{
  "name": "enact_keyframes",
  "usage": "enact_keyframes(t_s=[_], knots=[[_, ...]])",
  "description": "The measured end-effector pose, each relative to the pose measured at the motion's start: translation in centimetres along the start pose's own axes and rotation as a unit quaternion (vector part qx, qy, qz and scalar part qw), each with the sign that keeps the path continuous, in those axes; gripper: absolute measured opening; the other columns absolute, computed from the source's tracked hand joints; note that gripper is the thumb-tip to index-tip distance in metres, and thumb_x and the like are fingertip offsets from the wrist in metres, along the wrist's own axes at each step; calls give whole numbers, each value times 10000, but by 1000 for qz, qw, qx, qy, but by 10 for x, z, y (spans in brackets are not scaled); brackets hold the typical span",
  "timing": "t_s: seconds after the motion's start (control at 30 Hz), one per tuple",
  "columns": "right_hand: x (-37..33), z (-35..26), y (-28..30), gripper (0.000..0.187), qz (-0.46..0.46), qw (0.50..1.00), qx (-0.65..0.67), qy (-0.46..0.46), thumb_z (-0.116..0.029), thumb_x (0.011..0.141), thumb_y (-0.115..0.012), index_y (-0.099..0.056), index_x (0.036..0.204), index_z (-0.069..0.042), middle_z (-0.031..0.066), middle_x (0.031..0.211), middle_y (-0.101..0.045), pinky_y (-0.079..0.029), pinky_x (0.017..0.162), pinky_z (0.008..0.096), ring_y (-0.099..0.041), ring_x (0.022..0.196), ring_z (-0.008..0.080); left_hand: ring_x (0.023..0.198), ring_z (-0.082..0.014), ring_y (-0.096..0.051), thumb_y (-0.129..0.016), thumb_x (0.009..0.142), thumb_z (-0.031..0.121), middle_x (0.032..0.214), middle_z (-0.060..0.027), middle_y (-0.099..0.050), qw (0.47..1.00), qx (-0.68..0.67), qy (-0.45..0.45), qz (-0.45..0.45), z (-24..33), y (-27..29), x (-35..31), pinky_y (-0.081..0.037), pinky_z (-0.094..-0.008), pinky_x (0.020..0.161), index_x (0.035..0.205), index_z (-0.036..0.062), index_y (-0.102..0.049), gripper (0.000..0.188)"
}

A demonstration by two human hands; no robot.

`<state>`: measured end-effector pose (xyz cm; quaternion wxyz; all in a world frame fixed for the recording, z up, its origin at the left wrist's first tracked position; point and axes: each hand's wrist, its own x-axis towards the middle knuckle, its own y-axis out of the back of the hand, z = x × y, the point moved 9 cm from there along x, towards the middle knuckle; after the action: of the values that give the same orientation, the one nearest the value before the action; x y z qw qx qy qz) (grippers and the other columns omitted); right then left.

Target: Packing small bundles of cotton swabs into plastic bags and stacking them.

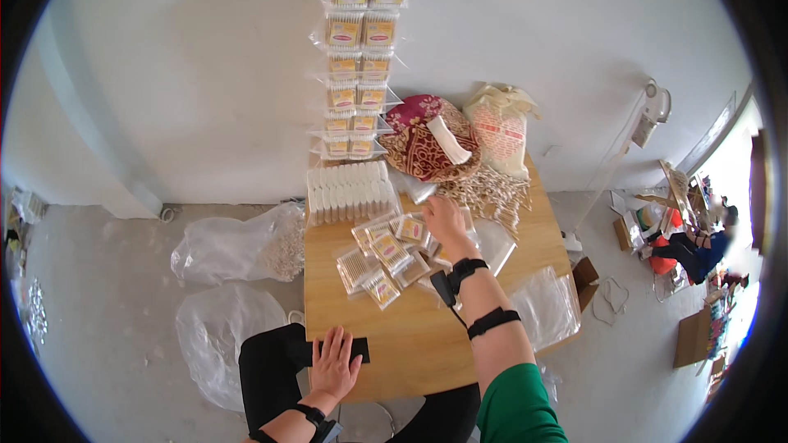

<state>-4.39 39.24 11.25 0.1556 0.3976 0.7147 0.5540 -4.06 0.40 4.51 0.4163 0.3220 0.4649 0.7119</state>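
Note:
My right hand (pixel 446 220) reaches over the table, fingers curled down and closed beside a clear plastic bag (pixel 419 190); what they hold is hidden. Below it lies a loose pile of small clear packs of cotton swabs (pixel 390 253) with yellow labels. My left hand (pixel 333 365) lies flat, fingers apart, across a flat black object (pixel 359 350) at the table's near left edge, by my knee. White bundles in rows (pixel 351 190) stand at the far left of the table. Loose cotton swabs (pixel 492 195) are heaped to the right of my right hand.
Labelled packs (pixel 353 30) rise in a tall column against the wall. Behind the swabs are a patterned red cloth (pixel 431 148) and a cream sack (pixel 501 127). Clear bags (pixel 546 308) lie at the table's right; big plastic bags (pixel 217 332) are on the floor. Another person (pixel 710 250) sits far right.

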Motion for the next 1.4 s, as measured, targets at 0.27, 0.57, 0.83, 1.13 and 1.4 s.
enact_keyframes(t_s=[0.27, 0.57, 0.83, 1.13, 1.4], knots=[[56, 3, -49, 265, -71, 986, -148, -7, -212, 829, -635, -664, 1021, -30, 123, 1109, -631, -460, 931, 392, -561, 1114, 284, 1350, -313, -325, -533, 890, 385, 1447, -130, -367, 999, 7, 17, -43, -4, -3, 2, -232, -544, 1082, 1341, 73, -448, 555], [43, 25, -27, 116, -3, 995, 32, -97, -107, 806, -591, -688, 865, -82, 135, 952, -660, -505, 760, 420, -627, 903, 335, 1353, -310, -321, -520, 905, 371, 1455, -130, -357, 999, -9, 16, -33, -4, -2, 1, -234, -541, 1084, 1342, 75, -442, 533], [-51, -36, 80, 106, 161, 965, 205, -24, -149, 843, -625, -618, 873, -48, 144, 802, -635, -480, 664, 394, -619, 750, 311, 1346, -302, -337, -508, 916, 358, 1430, -131, -392, 999, -19, 16, 24, -8, 7, -6, -250, -527, 1083, 1325, 67, -451, 505], [-303, -100, 2, 138, 6, 952, 296, -84, -146, 870, -632, -604, 885, -11, 103, 689, -649, -488, 517, 285, -639, 570, 151, 994, -310, -568, -689, 785, 158, 1052, -119, -592, 957, -236, -87, 142, 23, 55, -31, -464, -406, 868, 1056, 64, -568, 311], [-377, -113, -3, 179, -49, 740, 580, -336, -93, 919, -560, -513, 1073, -17, 80, 752, -651, -455, 510, 231, -640, 610, 138, 923, -328, -601, -707, 726, 136, 980, -112, -627, 955, -210, -199, 66, 62, 86, -78, -477, -417, 800, 1077, 82, -591, 373]])
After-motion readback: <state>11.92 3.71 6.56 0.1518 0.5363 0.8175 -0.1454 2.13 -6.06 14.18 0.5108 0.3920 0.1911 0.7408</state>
